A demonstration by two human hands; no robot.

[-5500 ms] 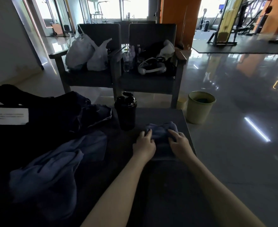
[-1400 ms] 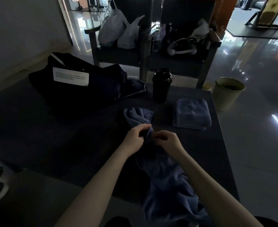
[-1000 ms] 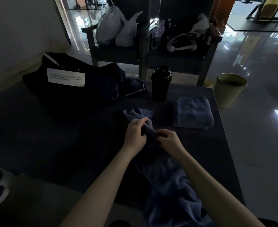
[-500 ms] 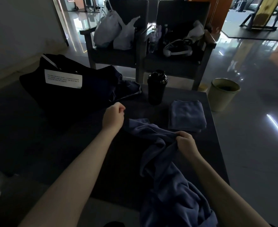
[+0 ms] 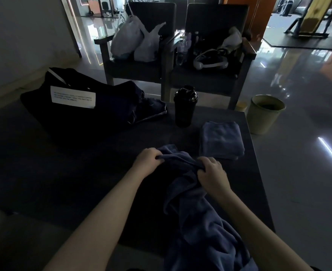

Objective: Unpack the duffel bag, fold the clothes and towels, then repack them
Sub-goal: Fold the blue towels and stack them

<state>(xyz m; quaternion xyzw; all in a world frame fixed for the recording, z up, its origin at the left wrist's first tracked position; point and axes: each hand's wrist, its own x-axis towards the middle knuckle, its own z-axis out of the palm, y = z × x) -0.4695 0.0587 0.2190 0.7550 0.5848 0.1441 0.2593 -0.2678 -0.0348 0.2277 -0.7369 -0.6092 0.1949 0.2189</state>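
A long blue-grey towel [image 5: 198,222] lies bunched across the dark table [image 5: 73,173] and hangs over its near edge. My left hand [image 5: 148,161] grips its top edge on the left. My right hand [image 5: 212,173] grips a fold of the same towel a little to the right. A folded blue-grey towel [image 5: 220,139] sits on the table at the right. The black duffel bag [image 5: 86,106] with a white label stands at the back left, with a dark garment [image 5: 151,110] spilling out of it.
A black shaker bottle [image 5: 185,108] stands upright between the bag and the folded towel. Two dark chairs [image 5: 210,75] behind the table hold plastic bags [image 5: 135,42] and other items. A pale green bin [image 5: 265,114] stands on the glossy floor beside the table's right edge.
My hands, spread apart half a second ago, have come closer together on the towel. My left hand moved down and right toward me; the towel's top edge is bunched again.
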